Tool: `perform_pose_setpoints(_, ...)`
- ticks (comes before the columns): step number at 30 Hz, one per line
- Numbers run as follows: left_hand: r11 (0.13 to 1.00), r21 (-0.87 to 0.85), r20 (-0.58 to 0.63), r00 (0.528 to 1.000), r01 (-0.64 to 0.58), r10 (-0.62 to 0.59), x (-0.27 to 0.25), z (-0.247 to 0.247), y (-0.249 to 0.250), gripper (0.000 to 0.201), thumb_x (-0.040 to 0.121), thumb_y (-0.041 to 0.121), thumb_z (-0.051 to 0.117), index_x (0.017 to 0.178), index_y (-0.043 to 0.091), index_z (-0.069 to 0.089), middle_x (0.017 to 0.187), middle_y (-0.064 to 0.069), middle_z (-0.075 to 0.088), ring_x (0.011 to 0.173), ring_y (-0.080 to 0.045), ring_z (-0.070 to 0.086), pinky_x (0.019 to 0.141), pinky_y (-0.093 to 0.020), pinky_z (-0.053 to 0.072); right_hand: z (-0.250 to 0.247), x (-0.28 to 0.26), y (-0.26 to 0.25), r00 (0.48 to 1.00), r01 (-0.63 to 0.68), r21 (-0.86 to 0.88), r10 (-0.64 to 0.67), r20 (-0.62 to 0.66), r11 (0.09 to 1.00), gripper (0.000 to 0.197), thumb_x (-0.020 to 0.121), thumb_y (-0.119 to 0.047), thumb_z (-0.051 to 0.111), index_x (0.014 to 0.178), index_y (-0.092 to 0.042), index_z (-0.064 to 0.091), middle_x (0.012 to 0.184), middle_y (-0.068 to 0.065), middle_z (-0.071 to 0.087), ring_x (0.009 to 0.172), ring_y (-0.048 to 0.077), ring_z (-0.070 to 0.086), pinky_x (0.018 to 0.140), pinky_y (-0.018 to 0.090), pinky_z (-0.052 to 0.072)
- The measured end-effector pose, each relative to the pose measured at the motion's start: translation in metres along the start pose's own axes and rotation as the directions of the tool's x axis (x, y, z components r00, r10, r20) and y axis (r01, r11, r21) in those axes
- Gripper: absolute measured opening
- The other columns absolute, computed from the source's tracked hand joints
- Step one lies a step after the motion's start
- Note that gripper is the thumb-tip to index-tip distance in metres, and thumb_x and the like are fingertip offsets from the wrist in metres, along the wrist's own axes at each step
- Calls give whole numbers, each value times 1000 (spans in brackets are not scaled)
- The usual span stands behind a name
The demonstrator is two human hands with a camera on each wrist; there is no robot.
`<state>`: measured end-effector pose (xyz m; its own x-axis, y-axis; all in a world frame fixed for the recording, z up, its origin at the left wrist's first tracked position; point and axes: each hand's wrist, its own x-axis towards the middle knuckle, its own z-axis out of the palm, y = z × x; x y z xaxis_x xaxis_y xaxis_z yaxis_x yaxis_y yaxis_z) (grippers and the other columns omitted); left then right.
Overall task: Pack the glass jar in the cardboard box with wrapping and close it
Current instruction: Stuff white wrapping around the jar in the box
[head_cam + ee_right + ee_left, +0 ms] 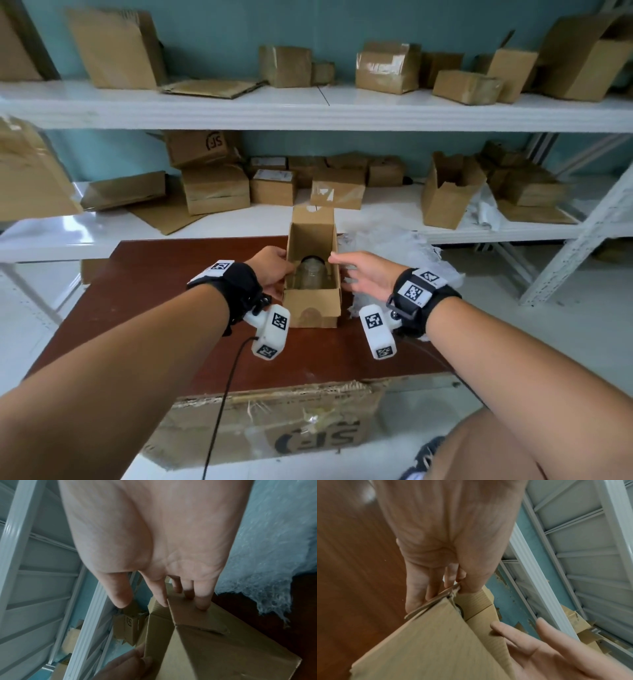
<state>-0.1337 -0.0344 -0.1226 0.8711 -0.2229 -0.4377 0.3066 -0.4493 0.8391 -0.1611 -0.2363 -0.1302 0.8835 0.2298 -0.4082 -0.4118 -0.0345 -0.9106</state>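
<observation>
An open cardboard box stands on the brown table, its lid flap upright at the back. The clear glass jar lies inside it, with no wrapping around it that I can see. My left hand pinches the box's left wall between thumb and fingers. My right hand is open at the box's right side, straight fingertips touching the wall. White wrapping lies crumpled on the table just right of the box, behind my right hand.
White shelves behind the table hold several cardboard boxes and flattened cartons. A large worn carton sits below the table's near edge. A black cable hangs from my left wrist. My knee is at lower right.
</observation>
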Motion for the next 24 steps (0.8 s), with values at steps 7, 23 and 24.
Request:
perform_pose_setpoints(7, 988, 117, 49, 993, 103, -110, -17, -16, 10, 98, 90, 4, 60, 150, 29, -14, 111, -26, 66, 89, -39, 71, 75, -47, 60, -26, 9, -2, 977, 57, -335, -122, -175, 940, 39, 99, -26, 54, 134, -10, 57, 138, -1, 54, 126, 12, 47, 102, 24, 32)
perform_pose_setpoints(23, 973, 227, 266, 959, 36, -98, 9, -27, 16, 93, 84, -9, 59, 139, 50, 13, 119, -18, 62, 89, -35, 72, 73, -45, 60, -101, 61, 37, 921, -293, -792, -66, -385, 535, 33, 92, -25, 47, 104, -6, 71, 115, 11, 68, 104, 28, 62, 90, 34, 48)
perform_pose_setpoints(24, 973, 226, 269, 958, 37, -99, 9, -28, 16, 94, 84, -9, 59, 140, 50, 12, 119, -18, 62, 89, -34, 73, 73, -45, 60, -102, 62, 35, 899, -292, -765, -108, -424, 574, 30, 90, -26, 51, 98, -7, 73, 109, 11, 71, 100, 28, 64, 87, 33, 50)
